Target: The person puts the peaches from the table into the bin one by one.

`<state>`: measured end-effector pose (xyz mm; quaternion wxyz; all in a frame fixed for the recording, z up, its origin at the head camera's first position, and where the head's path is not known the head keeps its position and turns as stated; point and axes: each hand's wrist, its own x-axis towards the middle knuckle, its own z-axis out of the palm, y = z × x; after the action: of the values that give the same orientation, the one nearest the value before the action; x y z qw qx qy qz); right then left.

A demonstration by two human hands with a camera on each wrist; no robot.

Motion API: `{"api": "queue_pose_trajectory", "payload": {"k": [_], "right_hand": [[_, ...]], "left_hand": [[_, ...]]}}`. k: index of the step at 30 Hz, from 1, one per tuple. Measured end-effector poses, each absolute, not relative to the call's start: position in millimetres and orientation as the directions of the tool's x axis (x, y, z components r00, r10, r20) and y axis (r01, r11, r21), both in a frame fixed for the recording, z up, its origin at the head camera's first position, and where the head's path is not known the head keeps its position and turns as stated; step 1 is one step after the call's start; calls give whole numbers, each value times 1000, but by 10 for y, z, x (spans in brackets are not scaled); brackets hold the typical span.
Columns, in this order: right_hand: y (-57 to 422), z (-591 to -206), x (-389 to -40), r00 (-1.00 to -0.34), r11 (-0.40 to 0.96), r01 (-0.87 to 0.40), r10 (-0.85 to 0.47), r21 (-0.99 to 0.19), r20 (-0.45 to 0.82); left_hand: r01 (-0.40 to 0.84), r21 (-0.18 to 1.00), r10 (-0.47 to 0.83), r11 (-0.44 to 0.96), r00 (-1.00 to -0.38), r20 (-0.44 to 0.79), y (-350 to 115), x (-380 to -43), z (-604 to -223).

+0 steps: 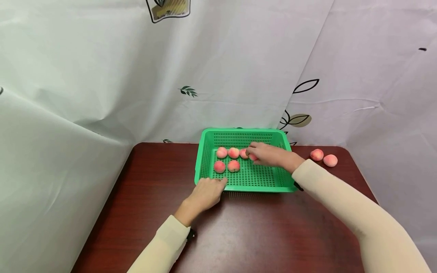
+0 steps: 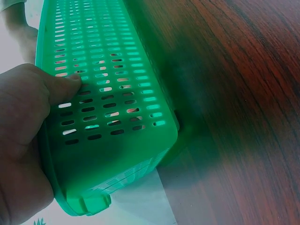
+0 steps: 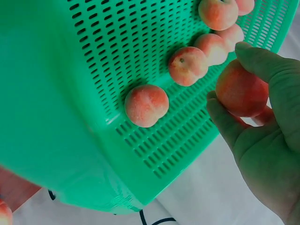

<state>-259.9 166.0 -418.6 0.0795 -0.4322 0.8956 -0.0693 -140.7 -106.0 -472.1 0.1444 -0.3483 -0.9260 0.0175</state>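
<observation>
A green plastic basket (image 1: 252, 188) with slotted walls stands on the table and holds several pinkish-red peaches (image 1: 233, 166). My left hand (image 1: 207, 192) grips its near rim toward the left corner; in the left wrist view the thumb (image 2: 65, 88) presses the outer wall, while the fingers behind the rim are mostly hidden. Over the basket's right half, my right hand (image 1: 268, 154) holds a peach (image 3: 242, 89) between thumb and fingers. Below that, in the right wrist view, a single peach (image 3: 146, 105) lies on the basket floor, apart from a row of others (image 3: 188, 65).
Two more peaches (image 1: 316, 154) (image 1: 330, 160) lie on the dark red wooden table (image 1: 160, 178), right of the basket. White patterned cloth (image 1: 239, 68) hangs close behind the table and along its sides.
</observation>
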Motion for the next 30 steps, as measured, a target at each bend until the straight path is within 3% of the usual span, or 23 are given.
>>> {"api": "queue_pose_trajectory", "payload": {"k": [13, 24, 30], "right_hand": [[1502, -4221, -2678, -620, 688, -685, -723, -239, -306], [1486, -4314, -2760, -597, 684, -691, -723, -236, -347], [1425, -4318, -2756, -625, 743, -625, -660, -241, -416]], "left_hand": [[641, -127, 650, 757, -715, 258, -1048, -1401, -4695], [652, -143, 663, 744, -698, 270, -1024, -1403, -4676], [651, -121, 657, 750, -709, 258, -1028, -1427, -4712]]}}
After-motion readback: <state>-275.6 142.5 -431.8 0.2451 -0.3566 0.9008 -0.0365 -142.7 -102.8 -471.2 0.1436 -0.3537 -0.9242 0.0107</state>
